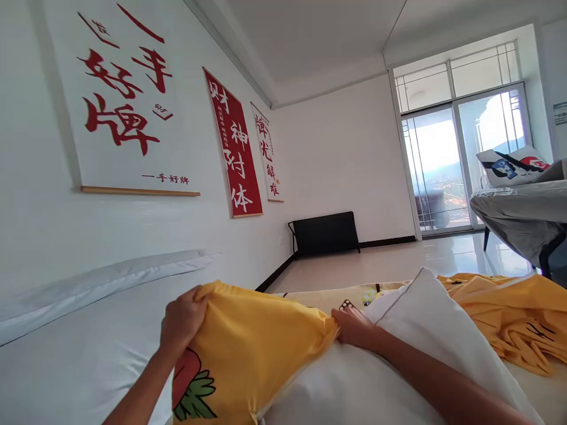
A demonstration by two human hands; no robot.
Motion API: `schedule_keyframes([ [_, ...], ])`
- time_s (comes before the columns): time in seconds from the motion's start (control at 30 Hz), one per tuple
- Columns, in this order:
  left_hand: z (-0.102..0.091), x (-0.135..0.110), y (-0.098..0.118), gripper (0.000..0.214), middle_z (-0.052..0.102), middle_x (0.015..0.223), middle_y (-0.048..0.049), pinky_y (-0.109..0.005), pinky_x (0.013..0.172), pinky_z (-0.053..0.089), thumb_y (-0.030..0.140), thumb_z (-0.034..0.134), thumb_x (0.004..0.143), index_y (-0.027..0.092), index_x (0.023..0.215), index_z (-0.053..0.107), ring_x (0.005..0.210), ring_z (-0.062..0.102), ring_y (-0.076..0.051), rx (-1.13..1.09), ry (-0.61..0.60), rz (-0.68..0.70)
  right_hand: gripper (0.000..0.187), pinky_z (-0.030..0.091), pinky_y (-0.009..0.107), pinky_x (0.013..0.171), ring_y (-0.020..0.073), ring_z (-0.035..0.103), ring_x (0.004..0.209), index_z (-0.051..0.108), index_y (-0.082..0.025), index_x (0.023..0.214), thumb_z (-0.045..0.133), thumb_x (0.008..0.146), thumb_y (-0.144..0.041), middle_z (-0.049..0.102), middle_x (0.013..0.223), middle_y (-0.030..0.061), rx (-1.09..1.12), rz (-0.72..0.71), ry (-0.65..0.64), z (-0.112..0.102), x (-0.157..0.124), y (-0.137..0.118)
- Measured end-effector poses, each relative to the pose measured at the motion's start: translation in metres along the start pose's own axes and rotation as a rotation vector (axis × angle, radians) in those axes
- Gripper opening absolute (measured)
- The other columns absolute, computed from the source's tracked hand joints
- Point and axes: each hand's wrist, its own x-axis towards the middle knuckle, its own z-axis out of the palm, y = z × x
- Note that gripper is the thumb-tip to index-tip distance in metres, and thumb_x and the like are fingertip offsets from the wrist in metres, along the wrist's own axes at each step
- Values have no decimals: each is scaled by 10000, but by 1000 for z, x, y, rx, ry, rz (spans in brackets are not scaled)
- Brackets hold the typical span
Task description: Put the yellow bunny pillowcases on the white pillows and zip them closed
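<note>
My left hand [181, 320] is closed on the top corner of a yellow pillowcase [248, 348] printed with a red and green carrot. My right hand [353, 326] grips the pillowcase's open edge where a white pillow [425, 330] goes into it. The pillow lies across my lap area on the bed, partly inside the case, and my right forearm rests on it. Both hands pinch the yellow fabric.
A white bed sheet [66, 366] and a second white pillow [101, 277] lie at left against the wall. Yellow patterned bedding [514, 313] is bunched at right. Scrolls [124, 100] hang on the wall. A black folded frame [325, 233], a grey chair [522, 218] and glass doors [460, 165] stand beyond.
</note>
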Motion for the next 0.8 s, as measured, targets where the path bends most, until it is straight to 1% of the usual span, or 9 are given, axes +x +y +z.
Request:
schedule_keyframes([
  [0.1,28,-13,8,259,681,827,-86,-304,622,434,339,444,830,188,885,648,749,601,-259,44,-63,-34,240,422,311,684,272,654,822,637,-140,927,552,706,-99,689,851,142,-154,-39,-53,20,14,3],
  [0.17,36,-36,27,332,643,980,-164,-397,703,451,354,388,856,148,985,616,892,580,-321,55,74,22,260,429,329,723,278,653,874,635,-135,967,500,752,-81,689,891,159,-212,-56,-52,27,20,5],
  [0.23,37,-76,63,370,585,1102,-191,-448,832,434,342,350,874,118,1078,563,1048,520,-328,-38,242,221,268,434,340,741,289,648,907,631,-128,992,486,770,-87,685,918,170,-232,-63,-52,28,24,7],
  [0.27,37,-101,86,326,605,1031,-165,-418,874,431,293,356,865,122,1044,568,1015,538,-284,-155,217,397,268,435,343,741,295,646,912,630,-122,995,493,767,-91,684,923,176,-233,-63,-55,28,26,7],
  [0.37,36,-172,157,242,632,945,-87,-364,875,452,161,406,771,189,900,609,901,569,-228,-274,-385,872,271,434,327,715,292,648,897,635,-111,991,501,757,-100,681,927,181,-217,-56,-55,20,32,7],
  [0.43,38,-199,193,333,618,1067,-115,-372,922,441,142,380,769,155,1013,607,993,556,-245,-288,-571,785,254,428,300,680,270,652,869,648,-118,966,491,766,-114,684,929,169,-206,-53,-48,10,35,7],
  [0.53,45,-204,216,480,494,1331,-145,-396,1097,282,237,346,831,103,1268,495,1254,408,-262,-338,-589,604,227,412,250,635,210,648,819,669,-150,923,498,774,-146,693,929,125,-195,-76,-42,-5,38,8],
  [0.7,73,-190,207,664,211,1540,-67,-439,1160,103,343,359,831,156,1460,254,1418,142,-253,-281,-683,511,261,383,214,599,152,629,754,674,-169,923,489,753,-95,699,903,74,-221,-99,-15,-20,34,2],
  [0.8,96,-192,192,655,227,1538,-24,-496,1137,131,357,392,812,268,1450,272,1413,160,-271,-253,-658,395,218,388,241,617,185,638,771,661,-163,896,483,788,-100,695,877,88,-290,-110,22,-29,25,-4],
])
